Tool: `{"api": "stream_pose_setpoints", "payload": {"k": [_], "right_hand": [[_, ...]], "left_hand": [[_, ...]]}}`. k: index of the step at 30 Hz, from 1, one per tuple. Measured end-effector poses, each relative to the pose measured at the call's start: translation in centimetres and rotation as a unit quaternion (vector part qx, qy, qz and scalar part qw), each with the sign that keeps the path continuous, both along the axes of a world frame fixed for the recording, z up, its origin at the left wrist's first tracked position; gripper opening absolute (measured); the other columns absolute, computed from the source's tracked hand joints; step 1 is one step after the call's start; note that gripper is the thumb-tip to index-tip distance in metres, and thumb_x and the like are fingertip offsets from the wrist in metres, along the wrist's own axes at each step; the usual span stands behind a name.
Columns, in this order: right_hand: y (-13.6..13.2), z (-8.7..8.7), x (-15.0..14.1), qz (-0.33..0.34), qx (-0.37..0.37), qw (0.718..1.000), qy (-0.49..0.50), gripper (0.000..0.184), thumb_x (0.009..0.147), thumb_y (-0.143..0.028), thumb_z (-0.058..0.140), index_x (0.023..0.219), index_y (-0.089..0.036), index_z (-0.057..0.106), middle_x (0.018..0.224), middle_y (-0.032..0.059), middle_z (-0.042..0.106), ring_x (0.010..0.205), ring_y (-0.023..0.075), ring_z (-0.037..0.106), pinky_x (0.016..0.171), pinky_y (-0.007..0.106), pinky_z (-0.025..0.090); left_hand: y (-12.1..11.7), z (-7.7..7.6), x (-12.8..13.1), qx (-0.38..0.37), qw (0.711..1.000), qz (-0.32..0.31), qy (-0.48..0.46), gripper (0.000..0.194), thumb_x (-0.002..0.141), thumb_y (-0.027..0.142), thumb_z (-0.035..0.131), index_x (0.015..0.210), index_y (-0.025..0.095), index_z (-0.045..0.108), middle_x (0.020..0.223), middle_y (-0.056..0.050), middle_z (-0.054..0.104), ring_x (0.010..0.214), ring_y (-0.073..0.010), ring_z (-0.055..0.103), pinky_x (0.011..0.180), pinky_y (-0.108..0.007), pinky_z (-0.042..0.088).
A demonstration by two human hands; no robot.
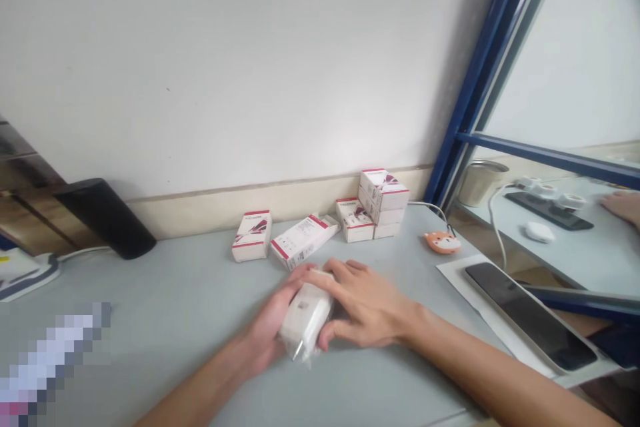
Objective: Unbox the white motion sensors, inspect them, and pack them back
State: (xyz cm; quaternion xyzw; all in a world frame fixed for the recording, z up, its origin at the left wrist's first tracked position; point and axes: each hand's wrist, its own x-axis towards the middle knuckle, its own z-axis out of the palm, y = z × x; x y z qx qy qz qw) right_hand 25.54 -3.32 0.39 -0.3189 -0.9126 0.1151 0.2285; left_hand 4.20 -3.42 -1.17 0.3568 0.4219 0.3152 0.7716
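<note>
A white rectangular device (306, 312) in a clear plastic bag is held just above the grey tabletop (200, 320). My left hand (270, 323) grips its left side, the fingers partly hidden behind it. From the right, my right hand (367, 307) reaches over, its fingers along the top edge and its thumb by the lower right side. Just beyond the hands lies a white and red carton (305, 238), its far end flap raised. Left of that carton sits another small white and red box (251, 235).
Several similar boxes (384, 197) are stacked against the wall. An orange animal-face item (442, 242) lies at right, near a phone (530, 313) on a white sheet. At left stands a black cylinder (107, 219). A blue metal frame (480, 80) borders the right side.
</note>
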Motion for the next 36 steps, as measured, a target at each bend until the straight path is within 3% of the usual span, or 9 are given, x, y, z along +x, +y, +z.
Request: {"api": "stream_pose_setpoints", "payload": {"k": [4, 8, 12, 16, 21, 25, 28, 31, 36], "right_hand": [[0.1, 0.4, 0.3, -0.004, -0.004, 1.000, -0.009, 0.082, 0.086, -0.082, 0.060, 0.152, -0.034, 0.051, 0.121, 0.0139, 0.064, 0.099, 0.0291, 0.064, 0.093, 0.045, 0.047], [0.3, 0.5, 0.5, -0.050, -0.043, 0.998, 0.025, 0.070, 0.089, -0.080, 0.057, 0.139, -0.032, 0.064, 0.109, 0.0109, 0.069, 0.095, 0.0278, 0.065, 0.088, 0.040, 0.047], [0.2, 0.9, 0.5, -0.086, -0.127, 0.980, 0.125, 0.055, 0.100, -0.071, 0.048, 0.132, -0.032, 0.069, 0.098, 0.0061, 0.073, 0.083, 0.0221, 0.063, 0.080, 0.035, 0.044], [0.8, 0.7, 0.3, -0.118, -0.297, 0.906, 0.278, 0.061, 0.102, -0.074, 0.040, 0.109, -0.023, 0.072, 0.079, 0.0016, 0.067, 0.070, 0.0176, 0.057, 0.070, 0.030, 0.043], [1.8, -0.3, 0.1, -0.098, -0.470, 0.774, 0.413, 0.077, 0.095, -0.086, 0.028, 0.095, -0.019, 0.066, 0.073, 0.0036, 0.064, 0.062, 0.0159, 0.051, 0.063, 0.029, 0.039], [2.2, 0.1, 0.4, -0.058, -0.502, 0.723, 0.470, 0.078, 0.095, -0.087, 0.025, 0.112, -0.022, 0.066, 0.089, 0.0071, 0.071, 0.061, 0.0151, 0.047, 0.061, 0.028, 0.038], [2.4, 0.8, 0.8, -0.074, -0.476, 0.714, 0.508, 0.073, 0.095, -0.085, 0.030, 0.119, -0.025, 0.064, 0.095, 0.0074, 0.073, 0.060, 0.0153, 0.048, 0.060, 0.029, 0.038], [2.7, 1.5, 1.1, -0.108, -0.445, 0.708, 0.538, 0.071, 0.095, -0.084, 0.033, 0.125, -0.026, 0.062, 0.097, 0.0076, 0.074, 0.059, 0.0155, 0.047, 0.059, 0.029, 0.037], [3.4, 2.1, 1.8, -0.121, -0.398, 0.726, 0.548, 0.077, 0.092, -0.088, 0.029, 0.126, -0.026, 0.060, 0.098, 0.0083, 0.075, 0.060, 0.0171, 0.048, 0.059, 0.031, 0.037]], "left_hand": [[0.0, 0.2, 0.1, -0.009, 0.999, 0.044, -0.011, 0.059, 0.097, 0.049, 0.064, 0.151, 0.031, 0.044, 0.107, -0.003, 0.074, 0.082, -0.0199, 0.075, 0.070, -0.030, 0.058], [0.0, 2.2, -0.4, 0.009, 0.998, -0.031, -0.049, 0.071, 0.100, 0.066, 0.048, 0.159, 0.030, 0.034, 0.114, -0.009, 0.074, 0.078, -0.0284, 0.077, 0.083, -0.047, 0.058], [0.2, 4.0, -1.1, 0.064, 0.990, -0.106, -0.068, 0.078, 0.101, 0.074, 0.032, 0.165, 0.030, 0.023, 0.115, -0.012, 0.075, 0.095, -0.0328, 0.077, 0.089, -0.045, 0.050], [0.4, 4.4, -1.1, 0.158, 0.974, -0.159, -0.016, 0.082, 0.100, 0.077, 0.018, 0.163, 0.025, 0.029, 0.124, -0.017, 0.073, 0.087, -0.0285, 0.073, 0.083, -0.041, 0.046], [0.0, 4.2, -1.2, 0.285, 0.949, -0.104, 0.089, 0.077, 0.103, 0.071, 0.015, 0.166, 0.028, 0.021, 0.103, -0.009, 0.071, 0.072, -0.0199, 0.061, 0.075, -0.037, 0.046], [0.7, 5.0, -2.0, 0.433, 0.863, -0.017, 0.261, 0.058, 0.108, 0.057, 0.031, 0.159, 0.031, 0.041, 0.108, -0.007, 0.068, 0.094, -0.0217, 0.060, 0.091, -0.037, 0.048], [3.4, 5.4, -1.8, 0.518, 0.740, 0.001, 0.429, 0.050, 0.105, 0.052, 0.045, 0.148, 0.030, 0.054, 0.127, -0.009, 0.066, 0.111, -0.0266, 0.061, 0.102, -0.042, 0.047], [6.7, 4.9, -0.7, 0.573, 0.620, -0.045, 0.534, 0.050, 0.103, 0.046, 0.049, 0.147, 0.024, 0.057, 0.133, -0.016, 0.063, 0.130, -0.0376, 0.054, 0.111, -0.055, 0.041], [8.0, 4.5, -0.3, 0.555, 0.601, -0.088, 0.569, 0.050, 0.096, 0.034, 0.060, 0.144, 0.022, 0.060, 0.133, -0.019, 0.066, 0.122, -0.0406, 0.064, 0.103, -0.055, 0.048]]}}
